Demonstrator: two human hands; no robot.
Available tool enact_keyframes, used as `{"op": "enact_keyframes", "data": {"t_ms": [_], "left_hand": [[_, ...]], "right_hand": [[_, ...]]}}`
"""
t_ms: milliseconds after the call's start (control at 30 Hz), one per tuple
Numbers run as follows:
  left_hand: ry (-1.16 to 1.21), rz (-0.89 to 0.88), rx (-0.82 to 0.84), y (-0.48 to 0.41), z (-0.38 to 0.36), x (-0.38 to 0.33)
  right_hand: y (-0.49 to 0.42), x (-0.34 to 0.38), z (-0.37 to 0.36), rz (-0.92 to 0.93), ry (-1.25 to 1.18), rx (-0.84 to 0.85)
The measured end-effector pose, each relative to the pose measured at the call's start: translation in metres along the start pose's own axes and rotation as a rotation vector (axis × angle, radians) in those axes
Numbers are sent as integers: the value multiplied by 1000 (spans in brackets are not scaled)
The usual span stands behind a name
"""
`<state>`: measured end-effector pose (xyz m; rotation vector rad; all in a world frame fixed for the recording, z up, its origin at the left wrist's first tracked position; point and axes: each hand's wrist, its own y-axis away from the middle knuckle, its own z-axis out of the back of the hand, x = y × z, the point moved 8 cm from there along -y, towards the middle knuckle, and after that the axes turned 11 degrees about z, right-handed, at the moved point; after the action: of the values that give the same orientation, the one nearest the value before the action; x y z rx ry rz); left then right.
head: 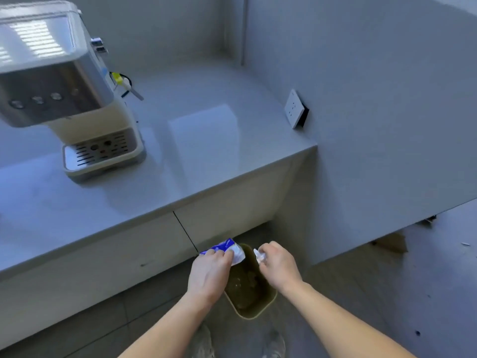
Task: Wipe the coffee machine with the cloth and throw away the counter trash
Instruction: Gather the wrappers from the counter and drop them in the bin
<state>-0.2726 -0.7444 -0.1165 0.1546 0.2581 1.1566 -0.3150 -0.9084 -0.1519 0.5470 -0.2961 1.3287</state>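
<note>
Both my hands hover over a small olive trash bin (260, 312) on the floor in front of the cabinet. My left hand (210, 271) grips a blue and white plastic wrapper (228, 248) above the bin's left rim. My right hand (277, 264) is closed on a small crumpled white scrap of paper (259, 256) above the bin's right side. The silver and cream coffee machine (64, 86) stands on the grey counter (206, 151) at the upper left. No cloth is in view.
The counter's right end meets a grey side wall carrying a white socket (294, 108). White cabinet fronts (129, 254) run below the counter edge. My shoes (273, 343) stand just behind the bin on the grey tiled floor.
</note>
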Motion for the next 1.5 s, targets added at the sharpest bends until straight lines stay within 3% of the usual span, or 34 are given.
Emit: {"op": "enact_keyframes", "data": {"t_ms": [600,967,1200,1500], "left_hand": [[-30,104,221,-48,-212,-4],[-46,64,184,-91,-303,-16],[19,149,204,-90,-316,-4],[45,180,149,-80,-262,12]], "right_hand": [[-22,-125,-169,-122,-16,198],[-28,-175,-241,-154,-11,220],[-29,-181,-247,-163,-83,198],[-36,-155,-211,-103,-23,180]]}}
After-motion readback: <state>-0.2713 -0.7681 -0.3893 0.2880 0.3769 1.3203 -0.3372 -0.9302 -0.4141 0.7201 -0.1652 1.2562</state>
